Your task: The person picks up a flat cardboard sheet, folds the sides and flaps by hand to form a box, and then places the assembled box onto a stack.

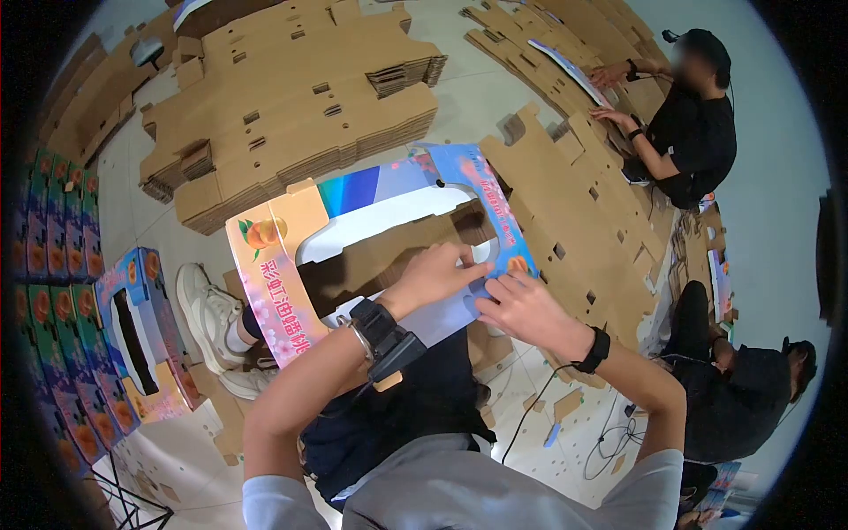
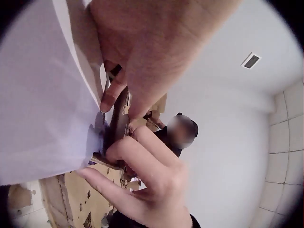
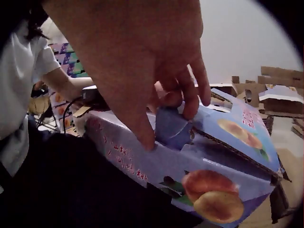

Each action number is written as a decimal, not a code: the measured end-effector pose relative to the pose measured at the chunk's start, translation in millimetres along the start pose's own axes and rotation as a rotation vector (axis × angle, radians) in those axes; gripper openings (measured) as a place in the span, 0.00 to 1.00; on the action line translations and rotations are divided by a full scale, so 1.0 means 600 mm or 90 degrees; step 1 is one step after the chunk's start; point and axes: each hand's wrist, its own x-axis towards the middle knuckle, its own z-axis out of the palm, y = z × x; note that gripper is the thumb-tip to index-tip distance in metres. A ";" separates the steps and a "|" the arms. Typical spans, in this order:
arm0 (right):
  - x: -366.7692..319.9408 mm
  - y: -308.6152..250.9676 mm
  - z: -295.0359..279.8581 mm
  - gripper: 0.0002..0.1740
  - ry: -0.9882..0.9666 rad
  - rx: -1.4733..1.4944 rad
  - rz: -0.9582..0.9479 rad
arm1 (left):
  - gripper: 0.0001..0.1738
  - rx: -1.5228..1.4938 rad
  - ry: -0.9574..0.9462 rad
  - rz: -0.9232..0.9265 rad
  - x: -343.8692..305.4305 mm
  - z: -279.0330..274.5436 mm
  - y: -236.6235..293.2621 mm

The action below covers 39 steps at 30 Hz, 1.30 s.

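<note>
A printed cardboard box (image 1: 281, 305) with peach pictures and a large cut-out in its top lies across the person's lap. At its near right corner my left hand (image 1: 430, 279) grips the edge of the cut-out, fingers bent over the board. Beside it, my right hand (image 1: 532, 311) pinches a small blue tab (image 3: 171, 127) between thumb and fingers, where the top panel meets the side wall. That tab stands partly raised from the seam in the right wrist view. The two hands almost meet in the left wrist view, above the pale box wall (image 2: 42, 104).
Tall stacks of flat brown cardboard (image 1: 300, 106) stand ahead. A similar box (image 1: 168, 336) sits at the left, by rows of stacked printed boxes (image 1: 57, 353). Two other people sit at the right, one handling cardboard (image 1: 693, 124). Scraps and a cable (image 1: 614, 437) lie on the floor.
</note>
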 end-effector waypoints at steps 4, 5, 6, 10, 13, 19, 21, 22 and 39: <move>-0.002 0.003 -0.014 0.15 0.050 0.016 0.009 | 0.21 -0.015 0.038 0.018 0.000 0.005 -0.010; 0.000 0.001 -0.018 0.15 0.053 0.012 0.023 | 0.18 0.002 0.037 0.049 -0.001 0.002 -0.014; 0.001 -0.001 -0.024 0.15 0.053 0.012 0.022 | 0.16 0.019 0.037 0.079 -0.001 0.002 -0.016; -0.006 -0.018 -0.027 0.14 0.037 0.051 0.062 | 0.12 -0.012 0.026 0.113 0.003 -0.002 -0.023; -0.016 -0.022 -0.029 0.14 -0.013 0.060 0.103 | 0.20 0.071 0.086 0.080 -0.009 -0.023 0.004; -0.028 0.011 -0.065 0.18 0.072 0.101 0.220 | 0.49 0.327 0.325 0.175 -0.016 -0.033 0.010; -0.043 0.044 -0.065 0.19 0.115 0.110 0.239 | 0.51 0.320 0.307 0.135 -0.012 -0.031 -0.008; -0.059 0.069 -0.052 0.18 0.167 0.100 0.271 | 0.53 0.314 0.289 0.095 -0.011 -0.030 -0.013; -0.118 0.156 0.265 0.38 0.216 0.340 0.665 | 0.43 0.461 0.204 0.046 -0.014 -0.015 -0.001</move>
